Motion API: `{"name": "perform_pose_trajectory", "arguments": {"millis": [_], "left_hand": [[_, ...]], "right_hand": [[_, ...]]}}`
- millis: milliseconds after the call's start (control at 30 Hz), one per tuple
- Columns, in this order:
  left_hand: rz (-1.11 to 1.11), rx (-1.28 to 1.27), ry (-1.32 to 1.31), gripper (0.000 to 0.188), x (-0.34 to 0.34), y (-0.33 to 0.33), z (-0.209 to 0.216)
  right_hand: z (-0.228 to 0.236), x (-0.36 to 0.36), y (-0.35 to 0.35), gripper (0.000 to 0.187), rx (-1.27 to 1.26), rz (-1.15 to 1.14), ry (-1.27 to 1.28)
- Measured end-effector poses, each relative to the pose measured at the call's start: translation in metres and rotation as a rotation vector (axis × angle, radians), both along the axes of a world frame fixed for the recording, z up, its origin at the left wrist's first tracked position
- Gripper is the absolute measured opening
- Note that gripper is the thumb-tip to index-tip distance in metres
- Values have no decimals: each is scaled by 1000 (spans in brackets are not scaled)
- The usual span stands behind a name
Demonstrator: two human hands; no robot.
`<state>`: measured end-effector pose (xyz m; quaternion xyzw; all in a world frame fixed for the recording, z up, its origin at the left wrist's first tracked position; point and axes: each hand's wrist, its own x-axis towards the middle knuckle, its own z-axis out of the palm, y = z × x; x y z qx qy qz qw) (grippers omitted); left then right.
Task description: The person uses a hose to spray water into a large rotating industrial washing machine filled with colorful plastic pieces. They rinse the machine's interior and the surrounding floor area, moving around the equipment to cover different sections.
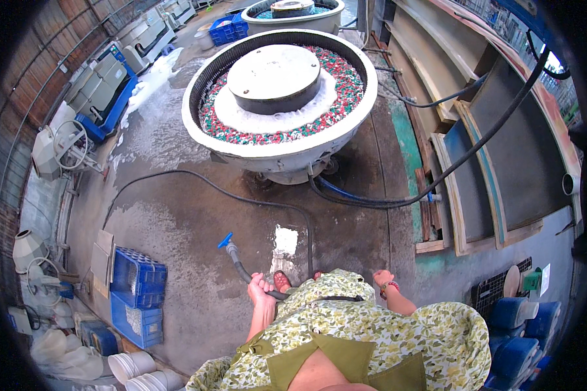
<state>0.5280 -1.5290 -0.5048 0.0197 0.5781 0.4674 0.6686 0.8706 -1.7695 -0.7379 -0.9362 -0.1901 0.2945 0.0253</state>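
Floral garment (378,326) nearest; left hand (260,287): grip clamped on dark hose (242,271); right hand (384,279): grip unclear.

Bright, diffuse light; shadow pools under the white tub (270,159) beyond the left fingers (261,283); outer edges bow, perhaps blurring slightly.

Head-worn fisheye view, pitched steeply down and forward over the wearer's floral shirt (391,326).
From head height, the left of two paired lenses has the olive collar (293,365) closest, at the lower edge; the left hand (261,287) and right hand (384,278) sit farther out, below centre, and the round tub (274,154) stands well beyond, toward the top. Straight edges bow near the dark rim, so the true shape of the machines (49,155) at left is hard to judge.
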Motion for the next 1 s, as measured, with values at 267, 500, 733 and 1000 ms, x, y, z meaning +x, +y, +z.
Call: {"name": "perform_pose_trajectory", "arguments": {"millis": [267, 500, 733, 1000], "left_hand": [[7, 1, -4, 17, -3, 1, -5], [7, 5, -29, 17, -4, 3, -8], [30, -1, -38, 16, -3, 2, -8], [55, 15, -24, 20, -5, -4, -3]], "right_hand": [[5, 2, -3, 18, 50, 8, 76], [10, 6, 4, 23, 38, 42, 87], [11, 4, 20, 21, 46, 102, 0], [22, 8, 13, 19, 76, 72, 86]]}}
